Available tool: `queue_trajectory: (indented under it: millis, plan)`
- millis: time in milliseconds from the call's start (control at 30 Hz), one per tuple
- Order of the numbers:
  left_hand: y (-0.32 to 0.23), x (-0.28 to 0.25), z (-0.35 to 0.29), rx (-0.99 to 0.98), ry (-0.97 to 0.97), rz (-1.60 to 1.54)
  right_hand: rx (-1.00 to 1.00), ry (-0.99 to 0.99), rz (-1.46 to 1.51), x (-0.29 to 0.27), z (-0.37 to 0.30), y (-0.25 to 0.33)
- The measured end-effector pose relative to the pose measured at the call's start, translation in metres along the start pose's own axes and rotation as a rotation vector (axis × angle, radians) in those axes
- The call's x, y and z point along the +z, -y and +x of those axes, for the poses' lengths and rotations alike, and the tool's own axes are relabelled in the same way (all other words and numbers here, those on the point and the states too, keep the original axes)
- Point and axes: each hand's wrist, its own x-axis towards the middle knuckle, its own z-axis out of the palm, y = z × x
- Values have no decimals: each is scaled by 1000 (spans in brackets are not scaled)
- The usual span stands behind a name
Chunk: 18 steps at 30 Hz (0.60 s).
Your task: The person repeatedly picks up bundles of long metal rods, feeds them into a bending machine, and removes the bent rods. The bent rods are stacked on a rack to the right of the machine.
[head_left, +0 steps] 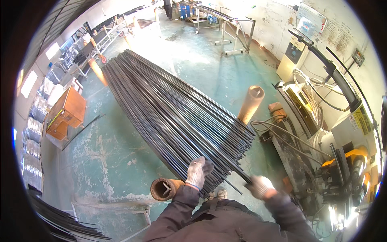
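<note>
A long pile of thin dark metal rods (161,101) lies in front of me, its near ends fanned out toward my body. My right hand (261,188), in a pale work glove and blurred by motion, is closed around the ends of a few rods (238,170) that stick out past the others. My left hand (198,172), in a pale glove with dark finger coating, is at the left near edge of the pile. Its fingers are loosely bent, and I see no rod gripped in them. One rod end (236,188) juts out between my hands.
Rusty tubular posts (252,101) (163,188) stand beside the pile. At the right is a machine (346,161) with hoses and cables. A wooden desk (67,113) stands left, more rods (64,220) lie lower left, and a metal frame (236,36) stands behind. A person (167,9) is far back.
</note>
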Motion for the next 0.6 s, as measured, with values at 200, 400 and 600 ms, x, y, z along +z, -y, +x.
queue_trajectory:
  millis: [200,400,600]
  plan:
    - [6,17,51,-73,238,-330,321,-13,-208,43,-252,-111]
    - [1,54,56,-211,103,-406,515,-263,-140,92,-308,-122]
    - [9,92,4,-212,225,-327,499,-636,-236,123,-297,-182]
